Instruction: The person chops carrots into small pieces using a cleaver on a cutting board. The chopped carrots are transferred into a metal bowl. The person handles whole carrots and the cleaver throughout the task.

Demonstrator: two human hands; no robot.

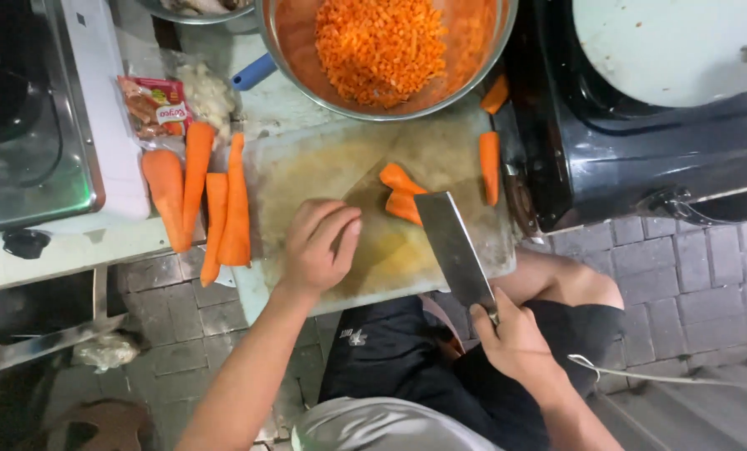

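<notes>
My right hand (514, 336) grips the handle of a broad cleaver (454, 248), whose blade lies over the right part of a stained cutting board (323, 163). The blade's tip touches two carrot pieces (400, 192) in the board's middle. My left hand (319, 244) rests on the board just left of them, fingers curled loosely, holding nothing. Another carrot strip (490, 165) lies near the board's right edge. A steel bowl (307, 50) of finely diced carrot (380, 46) stands behind the board.
Several peeled carrot lengths (206, 200) lie left of the board, beside a small snack packet (151, 104). A gas stove (31, 125) stands at the left, a black appliance with a pale lid (641, 125) at the right. Paved floor lies below.
</notes>
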